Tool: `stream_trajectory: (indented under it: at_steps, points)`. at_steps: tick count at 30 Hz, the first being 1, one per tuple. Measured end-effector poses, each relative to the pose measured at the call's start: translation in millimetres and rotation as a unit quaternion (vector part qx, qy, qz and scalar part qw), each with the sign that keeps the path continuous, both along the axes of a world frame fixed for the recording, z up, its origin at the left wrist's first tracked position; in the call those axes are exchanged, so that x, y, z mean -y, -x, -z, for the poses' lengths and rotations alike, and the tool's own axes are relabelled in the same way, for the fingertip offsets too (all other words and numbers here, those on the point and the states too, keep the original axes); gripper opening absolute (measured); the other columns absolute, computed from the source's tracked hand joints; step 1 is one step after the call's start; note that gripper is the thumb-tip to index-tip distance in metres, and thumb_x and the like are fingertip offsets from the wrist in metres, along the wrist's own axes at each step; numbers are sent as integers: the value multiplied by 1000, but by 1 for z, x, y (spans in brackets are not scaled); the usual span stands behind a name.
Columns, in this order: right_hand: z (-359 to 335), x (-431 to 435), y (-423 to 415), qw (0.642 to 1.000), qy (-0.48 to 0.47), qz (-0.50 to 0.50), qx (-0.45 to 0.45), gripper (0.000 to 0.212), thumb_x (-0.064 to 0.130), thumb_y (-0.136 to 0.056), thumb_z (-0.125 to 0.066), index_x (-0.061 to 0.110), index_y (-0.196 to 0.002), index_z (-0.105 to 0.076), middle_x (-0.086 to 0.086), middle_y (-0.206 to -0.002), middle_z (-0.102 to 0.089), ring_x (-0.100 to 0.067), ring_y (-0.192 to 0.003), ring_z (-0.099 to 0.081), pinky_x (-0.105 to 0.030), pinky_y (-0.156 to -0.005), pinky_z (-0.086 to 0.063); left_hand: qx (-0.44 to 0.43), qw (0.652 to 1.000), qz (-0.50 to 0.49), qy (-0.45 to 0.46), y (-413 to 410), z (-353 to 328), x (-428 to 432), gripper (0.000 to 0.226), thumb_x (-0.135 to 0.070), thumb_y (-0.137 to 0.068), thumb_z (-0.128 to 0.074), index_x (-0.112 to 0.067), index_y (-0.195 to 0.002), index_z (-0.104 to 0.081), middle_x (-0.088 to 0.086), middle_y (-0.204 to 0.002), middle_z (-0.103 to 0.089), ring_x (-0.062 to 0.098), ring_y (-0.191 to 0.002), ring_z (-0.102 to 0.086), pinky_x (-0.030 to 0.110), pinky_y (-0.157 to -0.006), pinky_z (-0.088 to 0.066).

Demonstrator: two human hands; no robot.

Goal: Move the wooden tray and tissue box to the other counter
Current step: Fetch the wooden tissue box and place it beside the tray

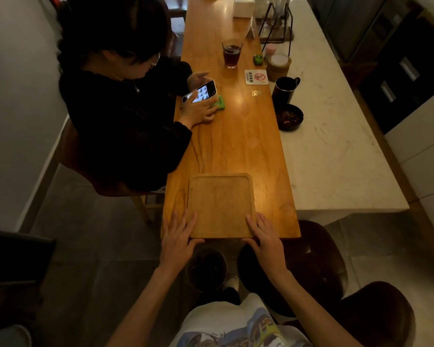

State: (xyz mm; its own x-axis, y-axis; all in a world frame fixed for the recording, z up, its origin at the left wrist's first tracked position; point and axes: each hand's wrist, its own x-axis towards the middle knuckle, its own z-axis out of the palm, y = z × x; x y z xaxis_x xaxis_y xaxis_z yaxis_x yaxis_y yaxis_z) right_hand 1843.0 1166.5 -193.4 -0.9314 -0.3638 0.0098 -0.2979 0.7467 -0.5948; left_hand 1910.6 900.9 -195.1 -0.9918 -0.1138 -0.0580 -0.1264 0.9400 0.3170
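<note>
An empty square wooden tray (221,204) lies flat at the near end of the long wooden counter (236,136). My left hand (177,237) rests on the tray's near left corner, fingers spread on top and thumb under the near edge. My right hand (266,237) holds the near right corner the same way. A white tissue box (243,6) stands far off at the other end of the wooden counter.
A seated person (118,96) at the left uses a phone (199,92). A glass of dark drink (231,52), a black mug (283,88) and a dark bowl (289,116) stand further up. A white marble counter (336,151) runs along the right. Dark stools (318,266) sit below me.
</note>
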Motion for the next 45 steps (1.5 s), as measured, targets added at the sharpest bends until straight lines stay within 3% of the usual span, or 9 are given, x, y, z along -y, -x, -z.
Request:
stream_trajectory:
  at_steps: [8, 15, 21, 26, 37, 42, 45]
  points:
    - [-1, -1, 0, 1000, 2, -5, -1, 70, 41, -87, -67, 22, -150, -42, -9, -151, -47, -26, -145, -34, -50, -111, -43, 4, 1000, 2, 1, 1, 2, 2, 78, -62, -86, -41, -21, -152, -31, 9, -158, -29, 37, -148, -13, 60, -118, -9]
    - [-2, 1, 0, 1000, 4, -2, -1, 71, 36, -87, -71, 22, -150, -42, -11, -151, -47, -28, -146, -34, -50, -112, -41, 5, 1000, 0, -11, 0, -2, 0, 80, -51, -85, -63, -21, -152, -31, 9, -158, -30, 37, -148, -14, 62, -117, -11]
    - [-3, -14, -3, 1000, -15, -20, -6, 70, 28, -91, -69, 20, -152, -36, -6, -154, -44, -23, -147, -32, -43, -116, -37, 19, 1000, 4, -18, 2, -8, 5, 84, -53, -86, -62, -26, -154, -22, 10, -159, -28, 34, -148, -11, 59, -119, -4]
    - [0, -16, -8, 999, -28, -8, -23, 62, 21, -93, -68, 18, -149, -43, -7, -150, -49, -27, -144, -37, -47, -112, -43, 19, 1000, 11, -17, 2, -7, 3, 79, -44, -86, -66, -24, -152, -28, 14, -158, -28, 40, -147, -12, 67, -115, -10]
    - [6, -12, -9, 999, -16, 9, -38, 59, 13, -92, -69, 15, -147, -45, -9, -147, -53, -29, -141, -41, -54, -111, -41, 31, 999, 10, 6, 2, -9, 2, 76, -45, -88, -63, -23, -152, -30, 17, -156, -32, 43, -145, -20, 67, -114, -14]
    - [0, -13, -11, 1000, 6, -1, -19, 64, 23, -94, -67, 20, -151, -38, -8, -151, -47, -24, -145, -34, -53, -115, -35, 21, 999, 1, -27, -1, -14, -3, 79, -45, -91, -59, -26, -155, -17, 14, -160, -21, 39, -148, -9, 65, -116, -7]
    - [-11, -17, -10, 987, 102, 23, 118, 78, 47, -92, -63, 33, -157, -22, 0, -157, -39, -16, -146, -29, -43, -117, -31, 8, 985, -43, -166, -8, -18, -10, 85, -42, -92, -60, -31, -156, -6, 4, -163, -11, 28, -150, 0, 56, -118, 6]
